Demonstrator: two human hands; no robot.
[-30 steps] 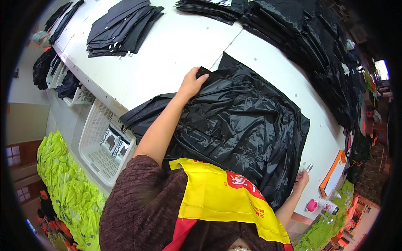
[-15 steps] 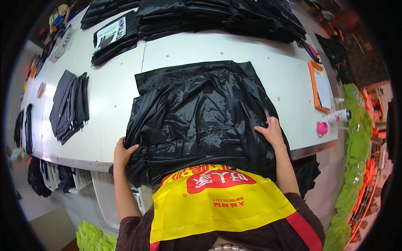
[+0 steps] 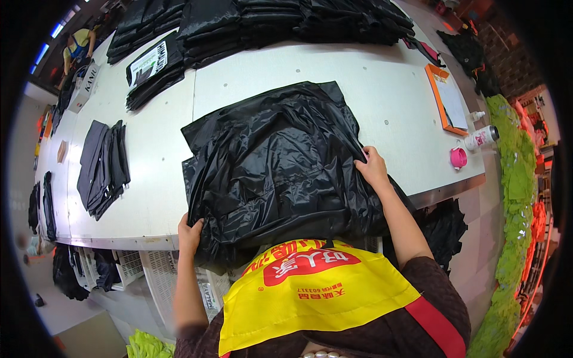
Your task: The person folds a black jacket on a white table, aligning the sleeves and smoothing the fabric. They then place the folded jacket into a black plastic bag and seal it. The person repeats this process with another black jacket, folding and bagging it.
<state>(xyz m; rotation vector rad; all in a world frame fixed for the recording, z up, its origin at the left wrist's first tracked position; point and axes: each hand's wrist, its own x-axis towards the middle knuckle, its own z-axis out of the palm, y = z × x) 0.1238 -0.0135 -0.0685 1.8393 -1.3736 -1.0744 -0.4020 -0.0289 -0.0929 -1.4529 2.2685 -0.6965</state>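
Observation:
A large, shiny black plastic bag [image 3: 280, 161] lies creased across the table's near edge, its sides bunched inward. At its left edge my left hand [image 3: 189, 235] is closed, the thumb on top of the plastic. My right hand [image 3: 374, 167] pinches the right edge higher up. A slim pink thing [image 3: 365, 154] shows by the right fingers, mostly hidden; I cannot make out its kind. The bag's near end hangs down in front of the yellow apron [image 3: 322, 286].
Black packed stacks [image 3: 268, 30] line the far side of the white table [image 3: 256, 68]. Dark folded garments [image 3: 104, 167] lie left. On the right are an orange tray [image 3: 439, 98], a bottle [image 3: 480, 138] and a pink cup-shaped thing [image 3: 458, 158]. White crates [image 3: 161, 280] stand below. A co-worker [image 3: 77, 48] is far left.
Both hands have drawn the bag's side edges inward, bunching it into more folds. My right hand has closed on the edge. The pink thing by it is now mostly hidden. The view has shifted slightly.

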